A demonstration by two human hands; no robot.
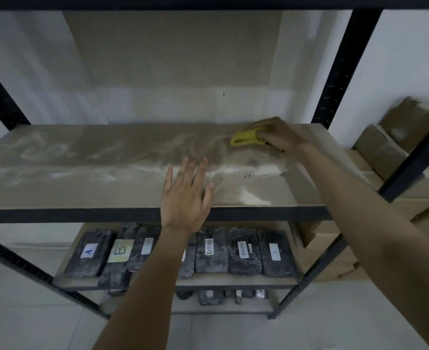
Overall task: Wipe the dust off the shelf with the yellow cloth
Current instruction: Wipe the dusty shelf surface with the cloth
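While the left hand [183, 195] lies flat with straight, spread fingers [195, 170] on the dusty shelf [82, 173], the right hand [276, 135] fingers clamp the yellow cloth [246, 138] near the shelf's back right corner.

Right hand [276, 133] grips yellow cloth [246, 137] on dusty shelf [82, 168]; left hand [185, 195] rests flat.

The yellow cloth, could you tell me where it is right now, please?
In the head view, the yellow cloth lies far back on the right of the dusty shelf, held in the right hand, near the black right rear post.
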